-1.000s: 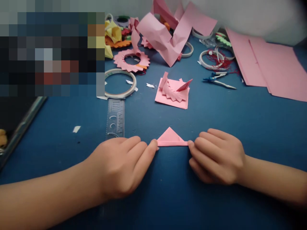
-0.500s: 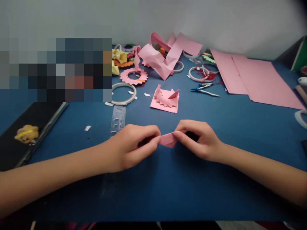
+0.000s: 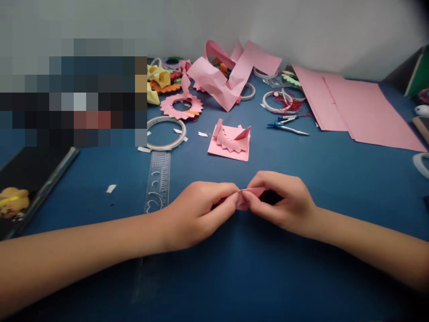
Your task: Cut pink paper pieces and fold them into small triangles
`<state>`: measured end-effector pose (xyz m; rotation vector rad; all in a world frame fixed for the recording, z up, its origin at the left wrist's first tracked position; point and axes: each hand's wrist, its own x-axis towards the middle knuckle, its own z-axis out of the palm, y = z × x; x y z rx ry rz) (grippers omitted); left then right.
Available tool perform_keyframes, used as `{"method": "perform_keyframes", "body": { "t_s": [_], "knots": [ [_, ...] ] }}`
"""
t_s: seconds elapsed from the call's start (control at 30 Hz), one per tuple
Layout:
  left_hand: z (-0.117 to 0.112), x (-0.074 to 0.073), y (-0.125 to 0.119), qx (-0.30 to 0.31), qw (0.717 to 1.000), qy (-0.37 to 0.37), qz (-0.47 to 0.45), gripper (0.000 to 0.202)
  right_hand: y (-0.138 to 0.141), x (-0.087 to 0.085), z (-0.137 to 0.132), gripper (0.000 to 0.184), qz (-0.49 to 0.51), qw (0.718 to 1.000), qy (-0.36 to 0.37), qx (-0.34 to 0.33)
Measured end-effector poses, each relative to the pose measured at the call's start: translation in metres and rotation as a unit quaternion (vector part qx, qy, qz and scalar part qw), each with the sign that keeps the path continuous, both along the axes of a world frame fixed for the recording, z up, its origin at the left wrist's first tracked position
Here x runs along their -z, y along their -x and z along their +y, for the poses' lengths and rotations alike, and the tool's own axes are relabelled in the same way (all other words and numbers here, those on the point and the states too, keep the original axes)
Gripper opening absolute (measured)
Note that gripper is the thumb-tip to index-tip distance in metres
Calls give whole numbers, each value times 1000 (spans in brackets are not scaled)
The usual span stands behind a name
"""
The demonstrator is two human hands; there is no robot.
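My left hand (image 3: 197, 210) and my right hand (image 3: 281, 201) meet at the middle of the blue table (image 3: 301, 268). Both pinch a small folded pink paper piece (image 3: 244, 198), lifted just off the surface. Only a bit of the paper shows between the fingertips; the rest is hidden by my fingers. Just beyond it lies a pink square with several folded pink points stacked on it (image 3: 230, 139).
A clear ruler (image 3: 158, 181) lies left of my hands, a tape ring (image 3: 166, 133) behind it. A pink paper wreath (image 3: 181, 106), crumpled pink strips (image 3: 224, 76), a blue compass (image 3: 286, 126), more tape rings (image 3: 273, 100) and pink sheets (image 3: 358, 112) fill the back. A black case (image 3: 30, 179) sits far left.
The pink triangle lay flat on the table with a hand at each end; both hands lifted it and drew together, folding it small between the fingertips. The view tilted up.
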<state>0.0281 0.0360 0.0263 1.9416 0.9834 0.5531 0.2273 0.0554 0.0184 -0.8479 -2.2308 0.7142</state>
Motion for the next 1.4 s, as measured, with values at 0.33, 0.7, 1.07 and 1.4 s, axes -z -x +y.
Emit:
{"method": "perform_keyframes", "body": {
  "t_s": [0.33,0.7,1.07,1.4],
  "knots": [
    [-5,-1,4,-17,998,24,-51,33,-5,-3,-10,27,-117,954,-273,-38],
    [-12,8,5,35,991,-132,7,23,-4,-3,-11,13,-114,955,-265,-67],
    [-9,-1,3,54,998,0,-35,27,-6,-4,-12,16,-132,918,-365,-82],
    [-1,-7,7,28,966,206,-152,36,-5,1,-14,32,-157,897,-408,-72]
  ]
}}
